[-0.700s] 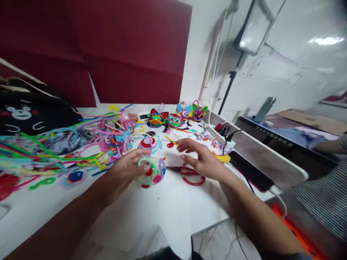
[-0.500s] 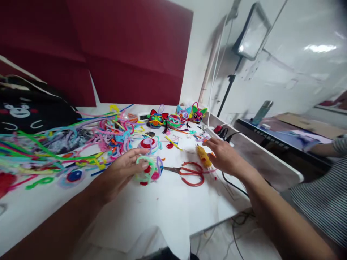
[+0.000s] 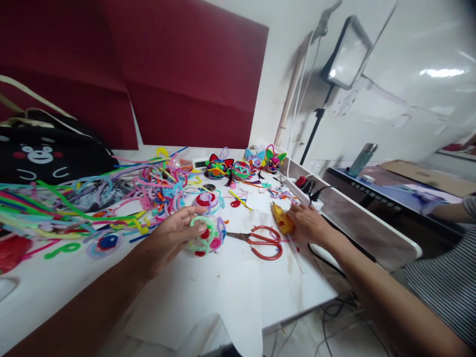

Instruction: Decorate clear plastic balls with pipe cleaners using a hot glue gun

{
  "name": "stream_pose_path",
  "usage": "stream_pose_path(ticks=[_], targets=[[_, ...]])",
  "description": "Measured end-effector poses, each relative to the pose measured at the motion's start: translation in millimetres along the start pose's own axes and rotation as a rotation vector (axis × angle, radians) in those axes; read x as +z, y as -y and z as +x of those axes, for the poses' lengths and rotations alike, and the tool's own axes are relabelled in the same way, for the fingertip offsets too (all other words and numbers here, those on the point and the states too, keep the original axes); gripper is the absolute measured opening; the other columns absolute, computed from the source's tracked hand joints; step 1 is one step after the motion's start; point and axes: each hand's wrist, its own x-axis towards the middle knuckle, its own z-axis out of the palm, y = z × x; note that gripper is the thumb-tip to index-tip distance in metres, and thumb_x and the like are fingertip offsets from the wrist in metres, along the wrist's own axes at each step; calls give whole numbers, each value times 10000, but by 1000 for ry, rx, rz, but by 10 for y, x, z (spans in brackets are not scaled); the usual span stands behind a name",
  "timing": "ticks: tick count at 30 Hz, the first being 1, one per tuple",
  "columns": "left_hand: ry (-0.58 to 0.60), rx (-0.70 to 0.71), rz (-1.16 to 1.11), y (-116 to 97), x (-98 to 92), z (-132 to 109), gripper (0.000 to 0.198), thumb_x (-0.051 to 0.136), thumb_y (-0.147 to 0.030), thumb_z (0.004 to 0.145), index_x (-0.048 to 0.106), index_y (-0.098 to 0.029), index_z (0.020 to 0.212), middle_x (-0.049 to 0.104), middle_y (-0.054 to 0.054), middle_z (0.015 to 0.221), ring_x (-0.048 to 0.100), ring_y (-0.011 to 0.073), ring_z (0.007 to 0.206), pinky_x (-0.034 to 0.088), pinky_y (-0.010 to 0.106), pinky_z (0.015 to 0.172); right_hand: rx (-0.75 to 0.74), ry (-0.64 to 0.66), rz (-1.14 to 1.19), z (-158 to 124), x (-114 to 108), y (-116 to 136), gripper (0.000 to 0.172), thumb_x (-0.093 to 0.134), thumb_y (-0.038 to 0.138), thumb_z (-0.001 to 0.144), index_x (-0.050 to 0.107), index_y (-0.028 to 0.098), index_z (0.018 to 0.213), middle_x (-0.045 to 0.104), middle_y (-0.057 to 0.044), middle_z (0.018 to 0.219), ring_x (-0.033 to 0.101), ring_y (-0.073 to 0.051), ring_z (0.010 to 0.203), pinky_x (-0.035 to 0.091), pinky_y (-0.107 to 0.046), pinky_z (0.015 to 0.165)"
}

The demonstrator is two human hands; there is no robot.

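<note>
The ball (image 3: 214, 242) sits at the fingertips of the left hand (image 3: 167, 238), pinched between thumb and fingers; it has hardly shifted. What has changed is the right hand (image 3: 310, 223): it has swung outward from over the scissors (image 3: 250, 238) and is now at the rear of the yellow glue gun (image 3: 282, 218), fingers bent. Whether it grips the gun or only touches it, the view cannot tell. So the work on the ball seems paused, with the left hand alone steadying it and the right busy at the gun.

The scissors, now uncovered, lie between the hands, blades toward the ball. A pale stick (image 3: 296, 255) lies just nearer than the right hand. Beyond the left fingertips is a red-topped ball (image 3: 206, 200); farther beyond and left spreads a heap of pipe cleaners (image 3: 148, 186). Past the right forearm shows a person's striped top (image 3: 444, 270).
</note>
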Motion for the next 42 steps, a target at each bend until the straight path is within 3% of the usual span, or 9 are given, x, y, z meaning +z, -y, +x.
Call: stream_pose_path(ticks=[18, 24, 29, 33, 35, 38, 42], targets=[[0, 16, -42, 10, 27, -24, 492, 775, -251, 723, 552, -215, 1160, 632, 1, 920, 598, 132, 801, 457, 231, 714, -64, 39, 25, 105, 55, -111, 310, 599, 211, 757, 650, 140, 1054, 636, -156, 1102, 590, -317, 1069, 439, -383, 827], [-6, 7, -48, -7, 47, -23, 472, 778, -256, 716, 561, -205, 1132, 636, -7, 870, 599, 128, 772, 454, 228, 700, -68, -25, 74, 63, -16, -84, 299, 597, 159, 707, 618, 104, 1001, 638, -145, 1021, 643, -267, 911, 458, -324, 762], [-38, -3, -71, -44, 93, -50, 490, 795, -236, 684, 570, -195, 1119, 646, 6, 883, 612, 144, 775, 455, 243, 691, -57, -168, 168, -80, -151, -59, 339, 540, 142, 740, 549, 114, 1077, 599, -143, 1089, 626, -235, 917, 462, -298, 776], [-26, 1, -76, -41, 94, -50, 514, 790, -244, 685, 560, -191, 1142, 655, 19, 899, 619, 154, 761, 458, 265, 691, -127, -418, 596, -191, -221, -23, 341, 573, 182, 731, 521, 162, 1068, 597, -111, 1056, 597, -226, 920, 475, -304, 780], [-16, -1, -74, -31, 87, -45, 529, 787, -252, 692, 544, -186, 1156, 658, 20, 887, 616, 154, 750, 455, 266, 684, -149, -437, 925, -240, -256, 27, 338, 605, 203, 712, 521, 188, 1039, 603, -79, 1010, 592, -211, 897, 479, -291, 744], [1, 0, -73, -11, 77, -36, 539, 784, -263, 700, 524, -180, 1165, 658, 16, 876, 609, 149, 754, 446, 262, 689, -225, -268, 1404, -318, -329, 154, 365, 697, 248, 663, 533, 201, 985, 613, -42, 919, 591, -175, 806, 474, -258, 672], [-3, 14, -57, 13, 64, -21, 528, 781, -282, 708, 527, -184, 1161, 654, 22, 901, 606, 158, 798, 438, 272, 721, -359, 25, 1767, -414, -391, 382, 340, 779, 259, 640, 579, 199, 908, 593, 2, 784, 511, -94, 598, 399, -196, 520]])
